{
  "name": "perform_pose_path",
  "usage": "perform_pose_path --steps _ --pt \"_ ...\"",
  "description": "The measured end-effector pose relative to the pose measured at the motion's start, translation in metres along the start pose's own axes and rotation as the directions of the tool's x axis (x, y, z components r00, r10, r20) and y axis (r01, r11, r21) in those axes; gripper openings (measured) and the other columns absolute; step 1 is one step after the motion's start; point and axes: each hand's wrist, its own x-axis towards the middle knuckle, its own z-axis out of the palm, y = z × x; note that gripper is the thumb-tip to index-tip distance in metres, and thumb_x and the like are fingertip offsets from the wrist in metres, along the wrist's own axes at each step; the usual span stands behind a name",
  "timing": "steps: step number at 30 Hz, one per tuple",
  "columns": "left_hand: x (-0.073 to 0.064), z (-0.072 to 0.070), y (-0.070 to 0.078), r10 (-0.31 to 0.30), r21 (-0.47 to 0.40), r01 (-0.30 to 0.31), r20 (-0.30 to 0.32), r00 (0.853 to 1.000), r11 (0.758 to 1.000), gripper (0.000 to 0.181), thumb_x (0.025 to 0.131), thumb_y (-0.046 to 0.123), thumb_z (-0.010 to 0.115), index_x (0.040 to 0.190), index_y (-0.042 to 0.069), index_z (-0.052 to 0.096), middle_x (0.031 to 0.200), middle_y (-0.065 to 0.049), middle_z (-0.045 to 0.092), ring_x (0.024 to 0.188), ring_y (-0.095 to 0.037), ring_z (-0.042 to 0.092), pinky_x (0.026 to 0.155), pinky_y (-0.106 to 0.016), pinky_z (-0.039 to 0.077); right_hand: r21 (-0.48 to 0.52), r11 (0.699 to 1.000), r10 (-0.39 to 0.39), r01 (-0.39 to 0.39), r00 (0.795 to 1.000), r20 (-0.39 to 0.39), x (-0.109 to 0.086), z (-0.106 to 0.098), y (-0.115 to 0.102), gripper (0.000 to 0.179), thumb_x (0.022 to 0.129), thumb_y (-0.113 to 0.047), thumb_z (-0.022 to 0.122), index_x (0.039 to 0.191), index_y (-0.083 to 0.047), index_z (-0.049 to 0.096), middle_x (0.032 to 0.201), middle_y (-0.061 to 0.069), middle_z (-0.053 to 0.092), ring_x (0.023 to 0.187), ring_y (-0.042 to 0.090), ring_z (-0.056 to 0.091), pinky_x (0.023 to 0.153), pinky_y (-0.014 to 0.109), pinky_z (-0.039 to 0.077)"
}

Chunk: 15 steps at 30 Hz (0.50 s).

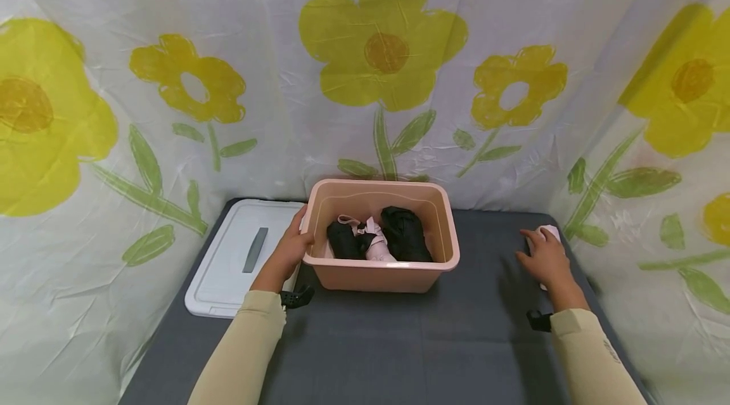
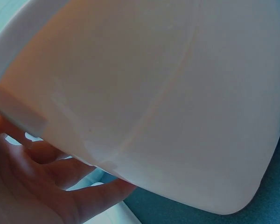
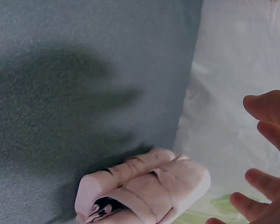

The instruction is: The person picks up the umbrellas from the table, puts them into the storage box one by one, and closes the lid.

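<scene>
A peach-pink plastic bin [image 1: 371, 277] stands near the back of the table. My left hand [image 1: 292, 246] grips its left rim, with the fingers [image 2: 105, 196] along the outer wall. Inside lie a large black bundle [image 1: 406, 234], a smaller black bundle [image 1: 344, 241] and a pale pink bundle [image 1: 379, 246] with a strap. At the table's right edge my right hand [image 1: 545, 259] hovers, fingers spread, over a pale pink folded bundle [image 3: 147, 186] wrapped in bands. In the right wrist view, the fingers [image 3: 266, 184] are apart from that bundle.
A white lid [image 1: 228, 259] with a grey handle [image 1: 255, 250] lies on the table left of the bin. The dark grey table [image 1: 399, 348] is bounded at back and sides by a white curtain [image 1: 274, 139] with yellow flowers.
</scene>
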Motion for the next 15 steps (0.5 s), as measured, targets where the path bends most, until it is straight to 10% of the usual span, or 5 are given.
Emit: perform_pose_path --steps 15 --pt "0.001 0.0 -0.003 0.021 0.01 -0.021 0.001 1.0 1.0 0.085 0.086 0.005 0.043 0.156 0.035 0.007 0.159 -0.016 0.022 0.132 -0.039 0.04 0.101 -0.054 0.043 0.04 0.986 0.16 -0.16 0.987 0.007 -0.004 0.004 0.017 0.057 0.09 -0.027 0.054 0.141 -0.005 0.043 0.145 0.045 0.014 0.126 0.068 0.022 0.088 0.079 0.029"
